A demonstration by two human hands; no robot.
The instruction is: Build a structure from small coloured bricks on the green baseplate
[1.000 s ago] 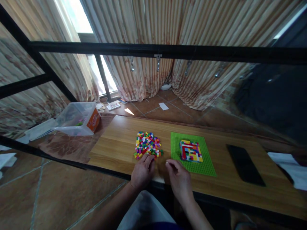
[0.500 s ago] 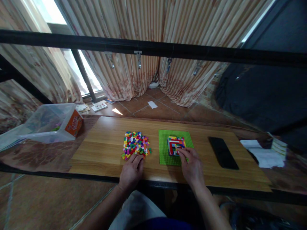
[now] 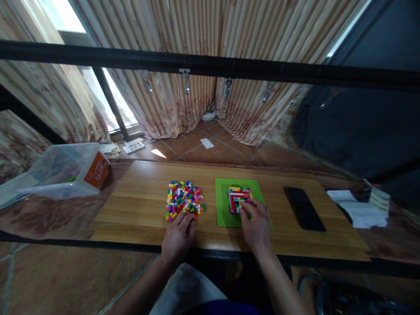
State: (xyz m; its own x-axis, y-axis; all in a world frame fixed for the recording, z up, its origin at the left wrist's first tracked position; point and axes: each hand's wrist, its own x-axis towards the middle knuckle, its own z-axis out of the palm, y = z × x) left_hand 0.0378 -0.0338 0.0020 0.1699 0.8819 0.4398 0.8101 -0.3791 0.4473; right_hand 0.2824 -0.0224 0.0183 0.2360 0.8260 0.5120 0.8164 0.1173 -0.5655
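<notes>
My left hand [image 3: 179,232] rests at the near edge of a loose pile of small coloured toy bricks [image 3: 183,197]. Its fingers are curled together, and whatever lies between them is hidden. Over on the right, a green baseplate [image 3: 222,210] carries a low, many-coloured brick build [image 3: 233,202] with red and white rows on top. My right hand [image 3: 257,224] reaches over the build's right side, thumb and fingers pinched close above it. Any brick in that pinch is too small or covered to make out.
A black phone [image 3: 304,208] lies right of the baseplate on the wooden tabletop [image 3: 138,205]. A clear plastic bin [image 3: 65,168] stands off the left end, white papers [image 3: 354,210] off the right. A dark metal bar [image 3: 210,63] with hanging clips crosses above.
My right hand has shifted slightly left over the brick build. The left hand stays by the pile. The whole view has moved a little.
</notes>
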